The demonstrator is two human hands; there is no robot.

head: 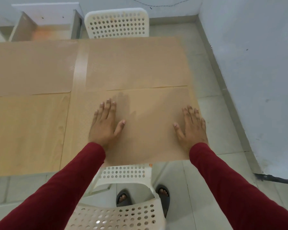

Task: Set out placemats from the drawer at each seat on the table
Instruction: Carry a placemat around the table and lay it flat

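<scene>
Both palms were down flat, fingers spread, gripping nothing: the left hand pressed the middle of the near placemat, the right hand pressed its right edge. That mat lay at the near-right seat of the table, above a white perforated chair. Beyond it, edges touching, sat a second placemat before the far chair. A third placemat covered the far-left spot. An open drawer stood behind the table.
</scene>
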